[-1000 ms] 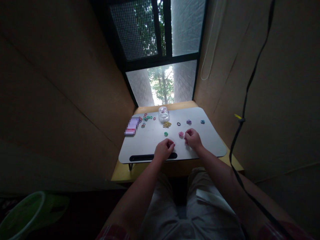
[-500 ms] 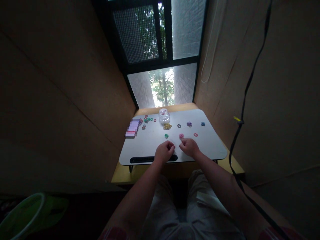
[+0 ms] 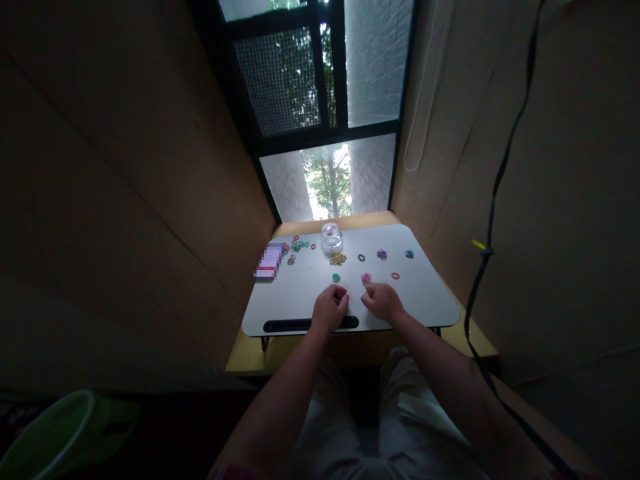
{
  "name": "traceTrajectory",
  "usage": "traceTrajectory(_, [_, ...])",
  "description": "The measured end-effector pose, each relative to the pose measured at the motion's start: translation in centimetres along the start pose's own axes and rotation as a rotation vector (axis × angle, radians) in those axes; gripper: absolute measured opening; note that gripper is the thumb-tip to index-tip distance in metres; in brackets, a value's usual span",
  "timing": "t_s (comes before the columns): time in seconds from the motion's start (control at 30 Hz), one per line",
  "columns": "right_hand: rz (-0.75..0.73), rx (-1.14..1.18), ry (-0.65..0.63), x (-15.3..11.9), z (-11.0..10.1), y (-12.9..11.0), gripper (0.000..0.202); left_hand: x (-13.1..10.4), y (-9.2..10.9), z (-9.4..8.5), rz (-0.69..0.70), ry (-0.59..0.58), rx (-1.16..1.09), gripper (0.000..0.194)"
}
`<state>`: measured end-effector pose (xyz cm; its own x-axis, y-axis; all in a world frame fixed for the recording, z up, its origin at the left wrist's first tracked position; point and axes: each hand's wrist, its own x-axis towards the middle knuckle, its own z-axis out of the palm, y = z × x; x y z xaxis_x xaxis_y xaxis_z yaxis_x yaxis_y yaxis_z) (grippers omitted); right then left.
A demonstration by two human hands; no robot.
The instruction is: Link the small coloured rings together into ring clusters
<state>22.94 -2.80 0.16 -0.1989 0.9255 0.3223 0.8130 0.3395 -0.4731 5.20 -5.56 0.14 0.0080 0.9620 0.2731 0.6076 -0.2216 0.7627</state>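
My left hand (image 3: 330,309) rests low over the white table top, its fingers curled and closed; whatever they pinch is too small to make out. A small pile of green hair ties (image 3: 336,278) lies just beyond it. Facing it is my right hand (image 3: 384,303), also closed, with its fingertips at the near edge of a pile of pink hair ties (image 3: 367,277). Whether they grip anything is hidden. A single red hair tie (image 3: 395,275) lies to the right. Farther back are yellow hair ties (image 3: 338,259), a dark one (image 3: 361,257), a purple pile (image 3: 382,254) and a blue pile (image 3: 409,254).
A clear plastic jar (image 3: 331,241) stands at the back of the folding table (image 3: 425,300). Mixed loose hair ties (image 3: 300,245) lie back left, beside a phone (image 3: 270,261). A black slot (image 3: 287,325) runs along the front edge. A dark strap (image 3: 493,200) hangs on the right.
The whole view has shifted slightly, so the table sits a little lower in it. Both hands keep nearly the same places and closed shape; the piles look unchanged.
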Motion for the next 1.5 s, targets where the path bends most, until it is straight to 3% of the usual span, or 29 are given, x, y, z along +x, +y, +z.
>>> traceTrajectory(0.1, [-0.009,-0.022,-0.02,0.0,0.0,-0.1,0.022,0.4,-0.7,0.2,-0.011,0.092,-0.059,0.017])
traceTrajectory(0.2, [-0.018,-0.063,-0.031,0.0,0.0,-0.1,0.022,1.5,-1.8,-0.4,0.0,0.126,-0.021,0.032])
traceTrajectory(0.27, [-0.02,-0.094,-0.037,0.0,0.0,-0.2,0.022,2.6,-3.0,-1.7,0.007,0.117,0.106,0.04])
traceTrajectory(0.43, [-0.029,-0.15,-0.069,0.0,-0.1,-0.4,0.023,5.2,-6.3,-5.5,-0.095,0.247,0.509,0.047])
traceTrajectory(0.6, [-0.037,-0.171,-0.09,0.2,-0.3,-0.7,0.023,7.7,-7.9,-6.1,-0.189,0.207,0.664,0.06])
traceTrajectory(0.83, [-0.039,-0.172,-0.095,0.5,-0.4,-0.8,0.023,9.5,-8.4,-5.6,-0.229,0.201,0.719,0.07])
traceTrajectory(1.2, [-0.043,-0.194,-0.093,0.5,-0.3,-0.9,0.023,8.9,-8.0,-6.2,-0.174,0.263,0.599,0.061])
traceTrajectory(1.5, [-0.022,-0.182,-0.087,-0.1,-0.3,-1.0,0.022,8.0,-7.9,-6.7,-0.173,0.315,0.448,0.067])
